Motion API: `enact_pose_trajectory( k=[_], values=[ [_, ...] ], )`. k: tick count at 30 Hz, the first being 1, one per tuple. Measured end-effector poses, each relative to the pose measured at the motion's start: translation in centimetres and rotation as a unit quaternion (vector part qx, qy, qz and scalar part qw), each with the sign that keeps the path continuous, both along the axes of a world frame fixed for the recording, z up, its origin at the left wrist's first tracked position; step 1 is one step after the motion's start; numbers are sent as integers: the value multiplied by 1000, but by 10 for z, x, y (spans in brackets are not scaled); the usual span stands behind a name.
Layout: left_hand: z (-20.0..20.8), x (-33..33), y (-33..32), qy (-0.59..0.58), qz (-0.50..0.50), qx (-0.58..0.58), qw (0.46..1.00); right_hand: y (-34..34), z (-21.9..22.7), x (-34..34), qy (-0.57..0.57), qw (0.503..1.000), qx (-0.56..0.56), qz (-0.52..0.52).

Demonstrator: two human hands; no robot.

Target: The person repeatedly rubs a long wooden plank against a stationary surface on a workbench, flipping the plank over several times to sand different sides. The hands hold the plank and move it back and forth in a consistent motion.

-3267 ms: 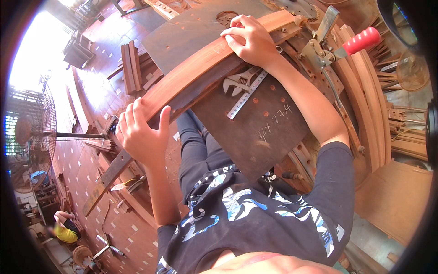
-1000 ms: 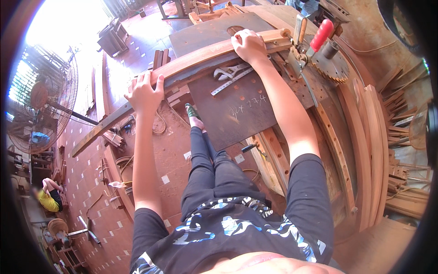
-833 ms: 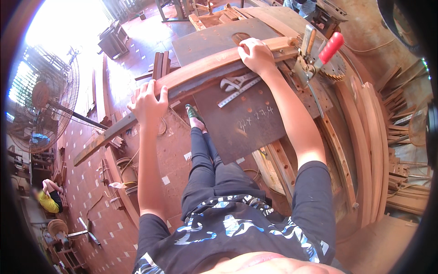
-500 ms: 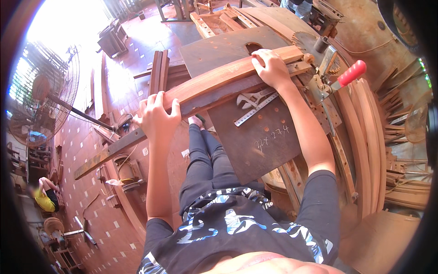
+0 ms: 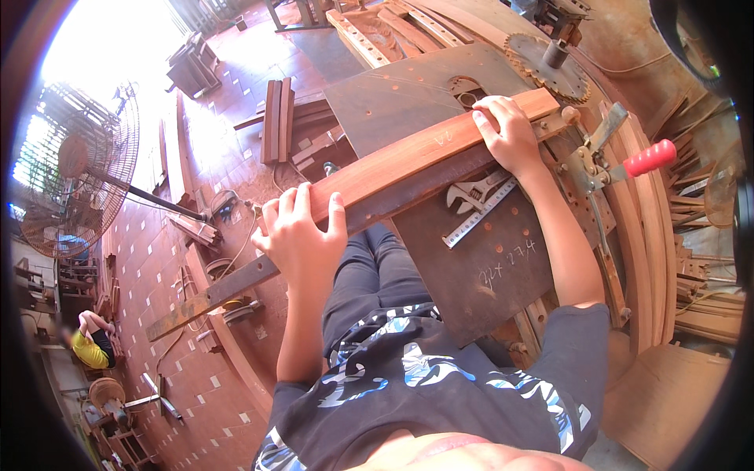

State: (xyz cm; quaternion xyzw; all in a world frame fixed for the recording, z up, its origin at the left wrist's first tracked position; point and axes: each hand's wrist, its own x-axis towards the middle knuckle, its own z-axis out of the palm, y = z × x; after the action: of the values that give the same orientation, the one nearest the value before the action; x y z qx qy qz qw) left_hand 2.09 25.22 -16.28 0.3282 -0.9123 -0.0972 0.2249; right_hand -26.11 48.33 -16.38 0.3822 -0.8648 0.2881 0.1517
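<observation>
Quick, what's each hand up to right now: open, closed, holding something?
Left hand: holding the left end of the long wooden piece.
Right hand: fingers curled over that piece, nearer its right end.

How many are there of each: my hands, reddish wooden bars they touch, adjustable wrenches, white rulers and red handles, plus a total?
Hands: 2, left hand and right hand
Reddish wooden bar: 1
Adjustable wrench: 1
White ruler: 1
Red handle: 1
Total: 6
</observation>
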Motion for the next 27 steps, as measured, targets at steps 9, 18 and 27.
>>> enact_pose_trajectory(
  k=[9, 18, 27],
  values=[
    [-4, -5, 10, -17, -40, -62, 997, 10, 4, -3, -15, 1000, 1, -8],
    [6, 10, 3, -55, -107, -26, 992, 10, 4, 3, 2, 1000, -10, -19],
    [9, 7, 6, 3, -111, -8, 994, 14, -2, -2, -10, 1000, -18, -21]
  ],
)
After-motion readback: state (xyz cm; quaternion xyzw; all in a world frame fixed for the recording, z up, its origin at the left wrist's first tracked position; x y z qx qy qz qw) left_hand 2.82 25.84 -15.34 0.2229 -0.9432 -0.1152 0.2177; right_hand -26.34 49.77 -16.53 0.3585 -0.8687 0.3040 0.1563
